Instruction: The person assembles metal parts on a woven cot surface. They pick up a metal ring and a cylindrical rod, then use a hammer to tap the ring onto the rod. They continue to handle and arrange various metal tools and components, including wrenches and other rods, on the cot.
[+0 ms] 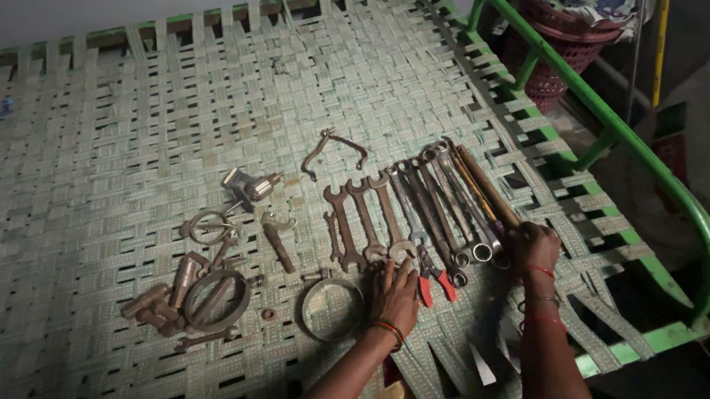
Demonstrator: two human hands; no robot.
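Observation:
A row of rusty open-ended spanners (364,217) and longer ring spanners (440,207) lies side by side on a woven-strap cot (122,119). My left hand (394,295) rests flat on the near ends of the spanners, beside red-handled pliers (434,279). My right hand (534,246) grips the near end of a long brown rod-like tool (486,185) at the right end of the row.
Metal rings (331,309) (218,299), a small clamp (249,186), a bent hook (334,148), short cylinders (149,303) and other rusty parts lie to the left. A green tube frame (634,138) edges the cot. A dark red basket (566,38) stands beyond it.

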